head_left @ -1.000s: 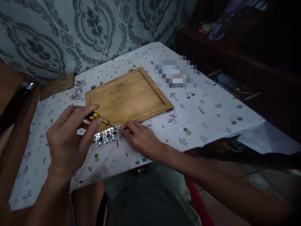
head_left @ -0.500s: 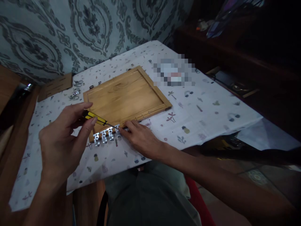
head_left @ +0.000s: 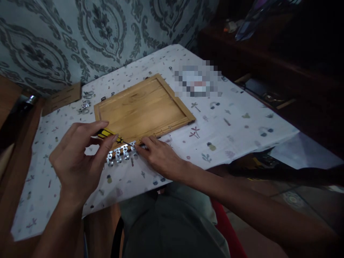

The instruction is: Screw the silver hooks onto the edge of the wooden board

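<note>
My left hand (head_left: 77, 157) pinches the yellow and black handle of a screwdriver (head_left: 110, 135) between thumb and fingers. Its thin shaft slants down to the right, with the tip at the rightmost of several shiny metal clips (head_left: 125, 152). These clips sit in a row along the near edge of a framed wooden panel (head_left: 139, 107) that lies flat. At that same edge, my right hand (head_left: 161, 157) is closed, its fingertips pressed on the rightmost clip beside the screwdriver tip. Those fingers partly hide the clip, and any screw there is too small to make out.
A printed white cloth (head_left: 231, 143) covers the table. More loose metal clips (head_left: 86, 104) lie past the panel's left corner, near a slotted brown cardboard piece (head_left: 63, 97). A blurred-out item (head_left: 197, 80) lies behind the panel at right. Patterned wallpaper (head_left: 102, 32) borders the far side.
My left hand has turned slightly and shifted a little to the right around the screwdriver handle. The right hand stays at the same clip, and the panel has not visibly moved on the cloth.
</note>
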Demonstrator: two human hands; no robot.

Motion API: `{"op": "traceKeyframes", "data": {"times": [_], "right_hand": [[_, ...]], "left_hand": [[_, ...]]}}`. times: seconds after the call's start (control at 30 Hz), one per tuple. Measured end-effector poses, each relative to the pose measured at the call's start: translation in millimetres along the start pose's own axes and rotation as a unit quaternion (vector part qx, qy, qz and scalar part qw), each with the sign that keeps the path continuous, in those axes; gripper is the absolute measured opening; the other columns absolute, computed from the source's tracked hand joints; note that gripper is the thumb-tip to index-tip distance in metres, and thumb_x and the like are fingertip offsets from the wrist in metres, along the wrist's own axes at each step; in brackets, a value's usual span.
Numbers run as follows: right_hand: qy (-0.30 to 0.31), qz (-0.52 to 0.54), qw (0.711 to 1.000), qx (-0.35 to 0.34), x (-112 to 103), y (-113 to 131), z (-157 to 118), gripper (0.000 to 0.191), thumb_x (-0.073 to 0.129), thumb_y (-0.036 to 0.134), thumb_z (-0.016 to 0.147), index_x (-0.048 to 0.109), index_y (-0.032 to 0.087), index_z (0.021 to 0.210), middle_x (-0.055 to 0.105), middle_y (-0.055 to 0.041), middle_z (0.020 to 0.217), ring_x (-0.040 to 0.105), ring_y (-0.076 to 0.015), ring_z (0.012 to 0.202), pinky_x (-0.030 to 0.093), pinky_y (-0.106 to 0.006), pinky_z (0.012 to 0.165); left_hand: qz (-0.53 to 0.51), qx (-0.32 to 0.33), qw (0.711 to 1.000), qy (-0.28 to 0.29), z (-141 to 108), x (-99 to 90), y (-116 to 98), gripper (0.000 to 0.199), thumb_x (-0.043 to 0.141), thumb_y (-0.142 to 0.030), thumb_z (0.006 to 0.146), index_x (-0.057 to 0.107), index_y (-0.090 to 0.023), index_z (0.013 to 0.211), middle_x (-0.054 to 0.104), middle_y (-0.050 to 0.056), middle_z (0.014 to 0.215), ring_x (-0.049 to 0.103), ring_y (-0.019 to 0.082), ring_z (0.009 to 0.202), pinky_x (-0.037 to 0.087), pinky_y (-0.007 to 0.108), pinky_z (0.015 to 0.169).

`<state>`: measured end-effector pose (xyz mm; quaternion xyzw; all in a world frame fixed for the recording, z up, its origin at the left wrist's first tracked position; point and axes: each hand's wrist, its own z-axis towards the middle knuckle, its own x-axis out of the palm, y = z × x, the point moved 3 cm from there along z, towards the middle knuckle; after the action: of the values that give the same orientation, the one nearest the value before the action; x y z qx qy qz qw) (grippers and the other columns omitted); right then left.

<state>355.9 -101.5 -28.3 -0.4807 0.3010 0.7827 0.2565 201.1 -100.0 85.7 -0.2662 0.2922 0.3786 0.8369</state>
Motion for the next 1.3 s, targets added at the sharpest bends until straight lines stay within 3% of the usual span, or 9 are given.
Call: {"op": "traceKeyframes", "data": {"times": [0.3,0.43,0.57,0.67,0.77,0.87,1.0,1.13,1.3], "right_hand": [[0.012,0.007,1.0,0.005,0.1,0.0,0.7,0.025,0.046,0.014,0.094,0.056,0.01,0.116,0.055,-0.014,0.106,0.048,-0.0249,0.098,0.044,-0.035,0.078],[0.021,0.008,1.0,0.005,-1.4,0.7,0.7,0.027,0.043,0.014,0.095,0.056,0.01,0.119,0.055,-0.0142,0.107,0.048,-0.0255,0.098,0.045,-0.036,0.079],[0.02,0.009,1.0,0.004,-2.3,0.7,0.6,0.026,0.044,0.013,0.094,0.055,0.009,0.118,0.055,-0.0144,0.106,0.048,-0.0257,0.098,0.046,-0.036,0.078],[0.014,0.007,1.0,0.007,-1.6,0.6,0.5,0.026,0.043,0.012,0.095,0.055,0.011,0.117,0.056,-0.0139,0.108,0.049,-0.0251,0.099,0.047,-0.036,0.079],[0.008,0.003,1.0,0.009,-0.4,0.7,0.6,0.025,0.042,0.012,0.095,0.056,0.012,0.116,0.056,-0.0137,0.11,0.049,-0.0245,0.099,0.048,-0.037,0.08],[0.014,-0.003,1.0,0.008,0.4,1.0,0.9,0.023,0.044,0.014,0.096,0.056,0.011,0.115,0.056,-0.0137,0.109,0.05,-0.0247,0.099,0.049,-0.037,0.079],[0.016,-0.006,1.0,0.009,-0.6,0.9,0.9,0.024,0.046,0.015,0.095,0.056,0.011,0.116,0.056,-0.013,0.107,0.05,-0.0253,0.099,0.049,-0.036,0.078],[0.006,-0.003,1.0,0.006,-0.7,0.2,0.5,0.024,0.044,0.014,0.095,0.056,0.011,0.115,0.056,-0.0133,0.107,0.049,-0.0255,0.098,0.047,-0.036,0.078],[-0.001,0.0,1.0,0.004,0.7,0.1,0.2,0.023,0.043,0.014,0.095,0.055,0.011,0.115,0.055,-0.0139,0.108,0.048,-0.0247,0.097,0.044,-0.034,0.077]], "left_hand": [[-0.073,-0.055,0.994,0.061,-4.1,0.5,0.3,0.042,0.065,-0.012,0.083,0.06,-0.025,0.122,0.067,0.0,0.112,0.067,0.011,0.096,0.058,0.021,0.083],[-0.058,-0.031,0.997,0.043,-6.0,3.7,0.1,0.041,0.069,-0.014,0.08,0.061,-0.024,0.119,0.067,0.002,0.11,0.066,0.012,0.092,0.06,0.023,0.074],[-0.039,-0.017,0.999,-0.009,-3.6,3.0,-2.1,0.03,0.075,-0.016,0.075,0.067,-0.023,0.103,0.067,-0.001,0.093,0.062,0.01,0.081,0.056,0.019,0.062],[-0.052,-0.053,0.997,-0.016,-2.9,2.7,-1.9,0.029,0.074,-0.014,0.076,0.067,-0.023,0.102,0.067,-0.002,0.092,0.064,0.009,0.082,0.057,0.02,0.067],[-0.131,-0.108,0.985,-0.013,-4.5,3.4,-0.3,0.041,0.073,-0.013,0.077,0.063,-0.025,0.114,0.066,-0.001,0.101,0.068,0.012,0.09,0.059,0.024,0.078],[-0.161,-0.122,0.979,0.008,-6.1,6.0,0.0,0.038,0.07,-0.015,0.08,0.062,-0.023,0.116,0.069,0.001,0.101,0.069,0.015,0.093,0.058,0.028,0.084],[-0.105,-0.096,0.99,0.016,-6.6,7.9,1.0,0.026,0.069,-0.019,0.081,0.067,-0.02,0.106,0.068,0.002,0.096,0.066,0.012,0.088,0.056,0.024,0.074],[-0.043,-0.058,0.997,0.004,-5.3,5.5,2.2,0.027,0.073,-0.021,0.078,0.069,-0.022,0.105,0.065,-0.002,0.086,0.059,0.008,0.074,0.052,0.019,0.063],[-0.114,-0.106,0.988,0.016,-5.7,3.5,4.9,0.038,0.07,-0.019,0.081,0.064,-0.028,0.117,0.067,-0.001,0.103,0.066,0.012,0.09,0.058,0.026,0.083]]}}
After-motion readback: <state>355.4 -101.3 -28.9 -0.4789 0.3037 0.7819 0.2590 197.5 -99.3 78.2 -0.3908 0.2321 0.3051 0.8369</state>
